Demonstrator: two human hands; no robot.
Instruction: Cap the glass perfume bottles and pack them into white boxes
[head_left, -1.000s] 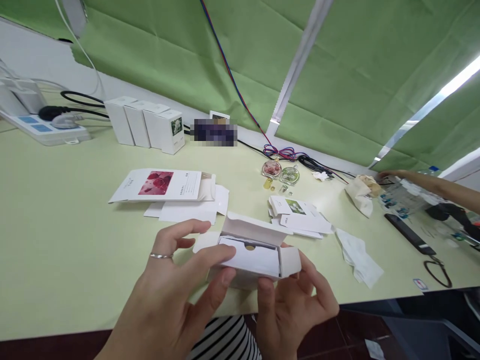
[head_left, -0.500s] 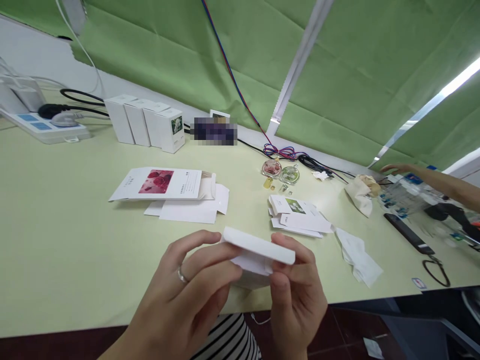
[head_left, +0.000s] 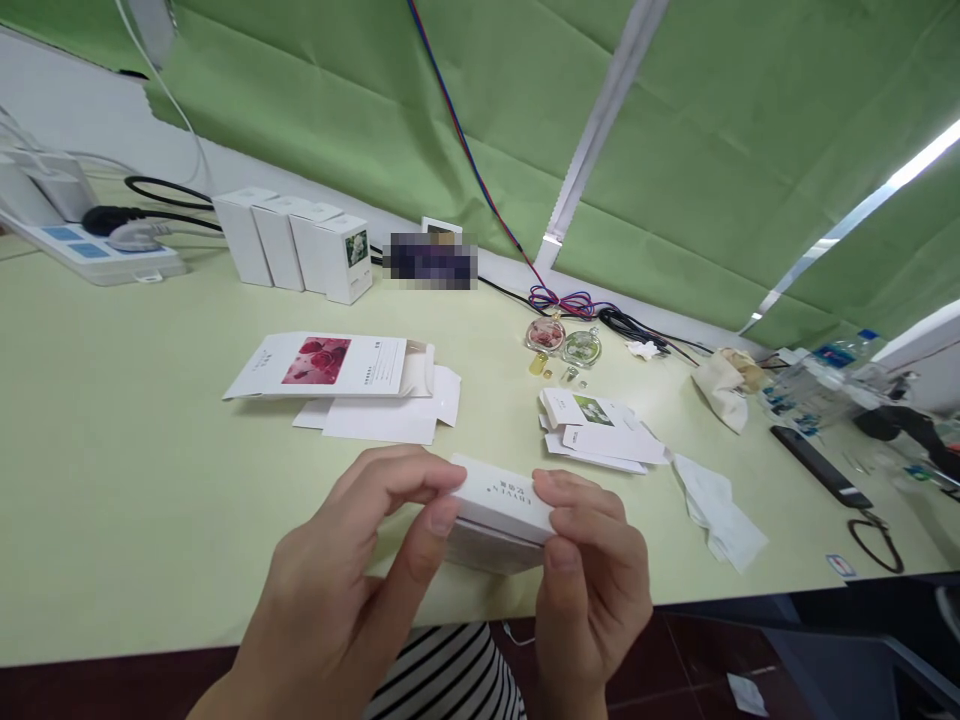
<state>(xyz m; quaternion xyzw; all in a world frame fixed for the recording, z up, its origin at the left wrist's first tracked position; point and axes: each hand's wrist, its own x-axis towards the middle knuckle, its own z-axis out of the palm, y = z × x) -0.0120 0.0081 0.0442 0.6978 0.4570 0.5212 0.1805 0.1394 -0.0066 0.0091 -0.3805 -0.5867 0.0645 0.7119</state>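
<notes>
A small white carton (head_left: 499,498) is held between both hands at the table's front edge, its printed end facing up. My left hand (head_left: 360,560) grips the left end, thumb and forefinger at the corner. My right hand (head_left: 596,570) pinches the right end, with its thumb on the near side. The end flap lies folded over, and a thin dark gap runs below its near edge. Beyond the hands lie a flat white carton with a red rose picture (head_left: 322,363) and a flat carton with a white flower picture (head_left: 600,425).
Several upright white boxes (head_left: 292,240) stand at the back left beside a power strip (head_left: 97,255). Two round glass bottles, red (head_left: 545,335) and green (head_left: 582,348), have small caps near them. To the right are crumpled tissue (head_left: 716,510) and a black phone (head_left: 821,467).
The carton's raised end flap has been folded down, and its printed face now shows. My left fingers have moved to the corner. Another person's arm at the far right has left the view.
</notes>
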